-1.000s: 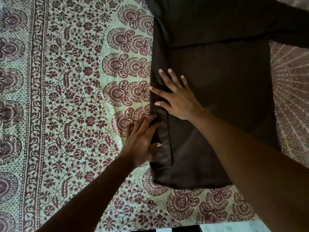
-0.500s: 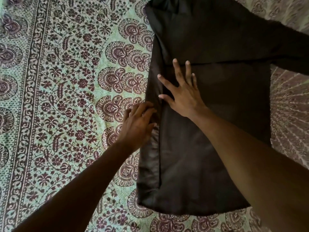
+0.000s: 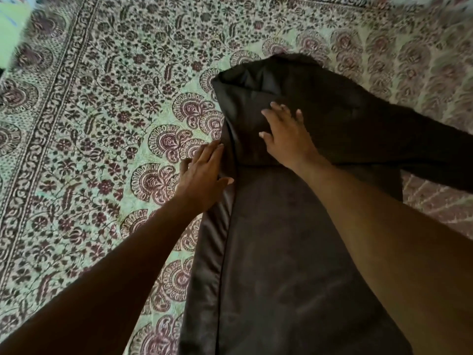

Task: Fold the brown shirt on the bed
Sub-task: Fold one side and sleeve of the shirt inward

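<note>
The brown shirt (image 3: pixel 294 252) lies flat on the bed, filling the lower middle and right of the frame. Its body runs from the bottom edge up to the centre, and one sleeve (image 3: pixel 422 149) stretches off toward the right edge. Along the shirt's left side a narrow strip of cloth is turned over, making a long, straight folded edge (image 3: pixel 215 247).

The right hand (image 3: pixel 286 139) rests on the upper part of the shirt near the centre of the frame, fingers straight and spread, palm down on the cloth, gripping nothing. The left hand (image 3: pixel 204 172) lies just left of it, at the shirt's left edge, fingers straight and together, partly on the bedspread, with the thumb touching the folded strip. It pinches nothing either.

Compared with half a second ago, both hands sit farther up the garment, and more of the shirt's lower body shows beneath the forearms. The collar end, earlier cut off at the top, is now fully in view, with bedspread visible beyond it. The hands remain flat, as before.

Around the shirt spreads the patterned bedspread (image 3: pixel 102 124), pale green with maroon floral and paisley motifs and a banded border running down the left of the frame. A bright green patch (image 3: pixel 12 26) shows in the upper left corner; what it is cannot be told.
</note>
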{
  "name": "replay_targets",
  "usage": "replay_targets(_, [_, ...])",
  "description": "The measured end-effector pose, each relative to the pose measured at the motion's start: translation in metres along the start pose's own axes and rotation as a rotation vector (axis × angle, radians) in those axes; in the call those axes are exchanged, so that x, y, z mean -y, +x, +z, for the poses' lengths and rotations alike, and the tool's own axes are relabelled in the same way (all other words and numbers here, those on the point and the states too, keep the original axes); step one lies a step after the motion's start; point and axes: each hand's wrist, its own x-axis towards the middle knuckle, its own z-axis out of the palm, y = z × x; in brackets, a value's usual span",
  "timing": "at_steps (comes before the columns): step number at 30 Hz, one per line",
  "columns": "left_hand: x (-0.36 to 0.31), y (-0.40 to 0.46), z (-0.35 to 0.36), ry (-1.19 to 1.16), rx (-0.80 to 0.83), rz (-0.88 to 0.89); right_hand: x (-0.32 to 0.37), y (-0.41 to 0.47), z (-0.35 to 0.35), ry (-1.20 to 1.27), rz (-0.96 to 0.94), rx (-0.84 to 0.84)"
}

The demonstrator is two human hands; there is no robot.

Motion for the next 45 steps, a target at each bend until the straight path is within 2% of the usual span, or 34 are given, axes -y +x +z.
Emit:
replay_targets(4, [0.002,0.016,0.001,-0.026,0.026,-0.009,-0.005,0.041,-0.029,0.107,0.021,0.071])
replay_targets(9, [0.004,0.028,0.002,-0.080,0.009,0.031,-0.015,0.061,-0.031,0.295,0.088,0.216])
replay_targets(11, [0.003,0.032,0.003,-0.084,0.002,0.061,-0.022,0.059,-0.032,0.263,0.121,0.284])
replay_targets(14, [0.000,0.041,0.003,-0.072,-0.026,0.078,-0.038,0.054,-0.038,0.185,0.102,0.145])
replay_targets(17, [-0.005,0.055,-0.002,-0.003,-0.041,0.126,-0.062,0.052,-0.050,0.228,0.168,-0.014])
replay_targets(19, [-0.008,0.069,-0.003,0.050,-0.033,0.185,-0.077,0.054,-0.057,0.267,0.227,0.001])
replay_targets(23, [-0.014,0.098,0.000,0.164,0.009,0.239,-0.091,0.065,-0.066,0.241,0.232,0.030])
replay_targets(28, [-0.019,0.116,0.009,0.223,0.042,0.116,-0.094,0.077,-0.065,0.268,0.282,0.089])
replay_targets(31, [-0.025,0.113,0.012,0.187,0.004,0.083,-0.091,0.078,-0.065,0.236,0.279,0.154])
replay_targets(36, [-0.029,0.118,0.013,0.183,-0.112,0.163,-0.098,0.079,-0.056,0.233,0.235,0.150])
replay_targets(40, [-0.020,0.141,0.014,0.205,-0.035,0.061,-0.103,0.082,-0.049,0.249,0.291,0.087])
replay_targets(45, [-0.030,0.154,0.001,0.242,-0.062,0.047,-0.099,0.080,-0.044,0.255,0.326,0.086])
